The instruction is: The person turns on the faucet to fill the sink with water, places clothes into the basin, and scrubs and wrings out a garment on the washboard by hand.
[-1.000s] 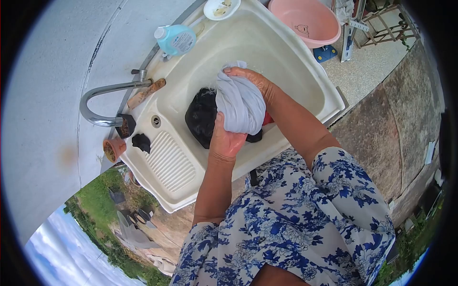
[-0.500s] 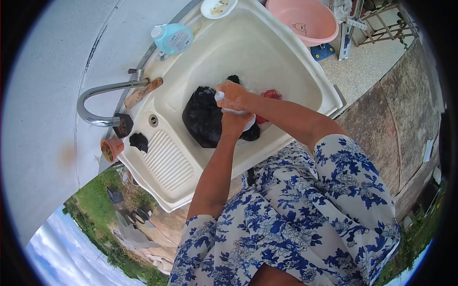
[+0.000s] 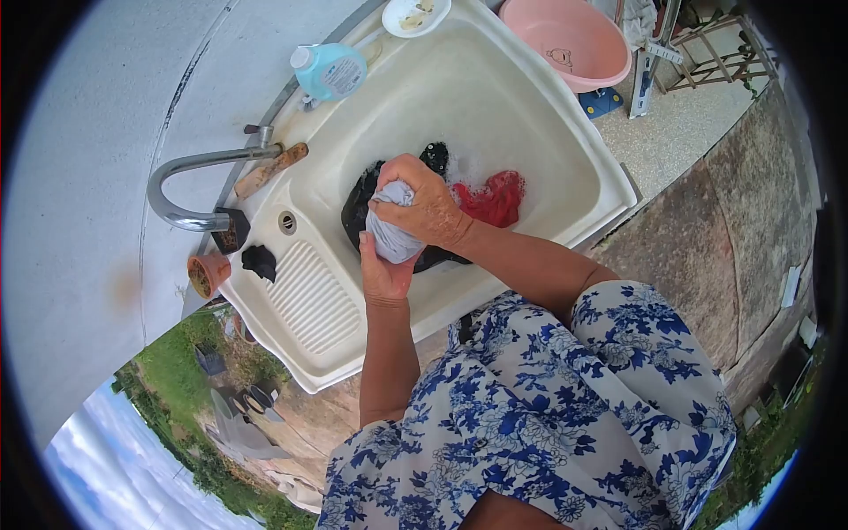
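Note:
A wet, light-grey cloth [image 3: 394,237] is bunched into a ball between my two hands, above the sink [image 3: 521,97]. My right hand [image 3: 426,205] wraps over its top and far side, fingers curled into the fabric. From below, my left hand [image 3: 386,272] cups the bundle with the thumb pressed along its side. Beneath them in the basin lies black clothing [image 3: 357,205], partly hidden by my hands. A black patterned piece [image 3: 434,157] shows just beyond my right hand. Red clothing [image 3: 497,200] with suds on it lies to the right, behind my right wrist.
A curved metal faucet [image 3: 168,199] stands at the left, near a wooden-handled brush [image 3: 271,170]. A blue detergent bottle [image 3: 340,72] and a white dish [image 3: 415,14] sit on the rim. A ridged washboard [image 3: 314,299] holds a small black cloth [image 3: 259,261]. A pink basin [image 3: 570,40] stands beyond.
My hands have shifted toward the left and come up a little, with the grey cloth now gathered into a rounder ball. More of the red clothing shows.

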Tool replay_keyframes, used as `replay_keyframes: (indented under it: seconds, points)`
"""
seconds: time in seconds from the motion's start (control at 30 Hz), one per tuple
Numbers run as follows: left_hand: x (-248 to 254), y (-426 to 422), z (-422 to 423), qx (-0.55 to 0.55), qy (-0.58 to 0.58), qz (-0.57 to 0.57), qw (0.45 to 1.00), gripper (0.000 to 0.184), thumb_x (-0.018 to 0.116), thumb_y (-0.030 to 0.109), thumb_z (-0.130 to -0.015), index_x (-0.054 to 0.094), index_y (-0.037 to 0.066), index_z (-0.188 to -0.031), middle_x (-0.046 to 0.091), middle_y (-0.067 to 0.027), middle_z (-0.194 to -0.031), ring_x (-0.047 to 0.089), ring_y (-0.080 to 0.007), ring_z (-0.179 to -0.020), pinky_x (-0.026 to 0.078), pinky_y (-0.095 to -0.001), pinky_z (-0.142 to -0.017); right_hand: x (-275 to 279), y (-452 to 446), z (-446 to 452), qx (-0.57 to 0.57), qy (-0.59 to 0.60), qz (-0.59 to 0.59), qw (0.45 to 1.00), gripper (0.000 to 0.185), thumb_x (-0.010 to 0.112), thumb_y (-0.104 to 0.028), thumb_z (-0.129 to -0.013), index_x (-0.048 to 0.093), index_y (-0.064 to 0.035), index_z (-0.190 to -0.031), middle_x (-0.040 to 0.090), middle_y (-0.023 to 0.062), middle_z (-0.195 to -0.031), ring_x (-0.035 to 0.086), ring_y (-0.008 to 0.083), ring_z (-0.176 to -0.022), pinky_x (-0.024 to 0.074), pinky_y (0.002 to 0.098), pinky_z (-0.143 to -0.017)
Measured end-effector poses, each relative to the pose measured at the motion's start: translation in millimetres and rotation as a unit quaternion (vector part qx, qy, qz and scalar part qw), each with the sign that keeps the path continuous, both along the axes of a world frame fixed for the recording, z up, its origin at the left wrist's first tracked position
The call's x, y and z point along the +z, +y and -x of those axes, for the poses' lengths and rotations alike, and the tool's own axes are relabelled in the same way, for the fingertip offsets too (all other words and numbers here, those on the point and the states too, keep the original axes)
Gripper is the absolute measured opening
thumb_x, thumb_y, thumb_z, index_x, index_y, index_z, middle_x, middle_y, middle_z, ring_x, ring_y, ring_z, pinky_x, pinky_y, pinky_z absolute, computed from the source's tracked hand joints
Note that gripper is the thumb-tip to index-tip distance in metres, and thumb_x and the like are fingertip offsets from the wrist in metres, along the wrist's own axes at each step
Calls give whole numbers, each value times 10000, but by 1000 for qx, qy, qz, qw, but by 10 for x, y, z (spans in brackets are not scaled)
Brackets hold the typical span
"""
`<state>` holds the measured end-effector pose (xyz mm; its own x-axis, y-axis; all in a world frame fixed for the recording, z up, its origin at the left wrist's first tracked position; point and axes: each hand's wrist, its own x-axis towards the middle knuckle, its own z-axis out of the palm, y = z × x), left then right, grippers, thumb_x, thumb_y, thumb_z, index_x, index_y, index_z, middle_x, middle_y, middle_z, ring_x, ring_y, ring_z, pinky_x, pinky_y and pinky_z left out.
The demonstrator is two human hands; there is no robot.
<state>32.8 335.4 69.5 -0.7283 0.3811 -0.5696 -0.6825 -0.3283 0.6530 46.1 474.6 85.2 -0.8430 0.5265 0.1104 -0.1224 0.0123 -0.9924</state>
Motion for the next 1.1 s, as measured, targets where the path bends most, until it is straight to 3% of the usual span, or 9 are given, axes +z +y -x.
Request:
replay_keyframes:
  seconds: [0.07, 0.23, 0.3, 0.33, 0.47, 0.7, 1.0, 1.07, 1.1]
  points:
    - [102, 21, -19, 94, -68, -42, 992, 642, 371, 558, -881, 363, 89, -1320, 456, -111, -1285, 440, -291, -1197, 364, -480, -999, 145, -166, -37, 9, 97, 11, 995, 263, 700, -7, -646, 520, -58, -829, 525, 96, -906, 533, 225, -905, 431, 338, -809]
    - [376, -42, 10, 109, 15, -143, 984, 618, 478, 405, -864, 313, 39, -1335, 424, -129, -1309, 411, -302, -1217, 339, -478, -1022, 302, -258, -92, 7, 148, 102, 984, 211, 648, 7, -705, 510, -45, -856, 507, 107, -933, 532, 220, -938, 431, 338, -839]
    - [654, 111, 9, 122, 234, 42, 964, 693, 603, 230, -788, 257, 27, -1353, 395, -130, -1332, 363, -310, -1251, 316, -470, -1039, 236, -225, -55, 12, 92, 378, 921, 159, 600, -30, -763, 507, -38, -891, 498, 100, -939, 536, 211, -945, 436, 347, -851]
    - [733, 147, 8, 138, 265, 38, 954, 787, 670, 79, -703, 228, 19, -1352, 368, -128, -1351, 320, -310, -1279, 299, -467, -1049, 326, -182, -13, -10, 72, 617, 784, 100, 568, -92, -801, 536, -37, -878, 543, 53, -883, 535, 168, -853, 436, 315, -785]
    - [785, 179, -58, 90, 375, 148, 911, 712, 668, 30, -680, 315, 16, -1299, 422, -134, -1310, 378, -300, -1238, 317, -450, -1037, 167, -97, -24, 10, -9, 687, 727, 51, 540, -104, -807, 539, -61, -835, 540, 56, -890, 555, 185, -904, 462, 336, -807]
    - [945, 319, -59, -191, 744, 284, 575, 464, 675, -27, -598, 512, 36, -1028, 554, -148, -1007, 541, -322, -999, 455, -415, -854, -88, 89, -53, 255, -177, 711, 631, 134, 529, -185, -790, 566, -61, -823, 593, 74, -812, 588, 197, -726, 502, 351, -688]
    - [869, 499, -327, -342, 839, 240, 347, 245, 613, 101, -559, 585, 55, -798, 546, -102, -860, 516, -254, -817, 395, -397, -786, 44, 342, 10, 432, -343, 451, 702, 195, 543, -177, -799, 556, -42, -939, 585, 50, -844, 564, 134, -786, 480, 278, -695]
    - [784, 511, -393, -348, 850, 236, 319, 194, 569, 129, -605, 598, 42, -776, 543, -109, -823, 513, -251, -790, 401, -389, -765, -257, 348, 18, 525, 91, -202, 822, 222, 547, -172, -783, 576, -26, -948, 585, 66, -826, 579, 143, -768, 488, 275, -673]
    - [747, 525, -423, -348, 850, 235, 318, 194, 569, 129, -605, 598, 42, -776, 543, -109, -823, 513, -251, -790, 401, -389, -765, -242, 329, 11, 524, 91, -203, 822, 222, 547, -172, -783, 576, -26, -948, 585, 66, -826, 579, 143, -768, 488, 275, -673]
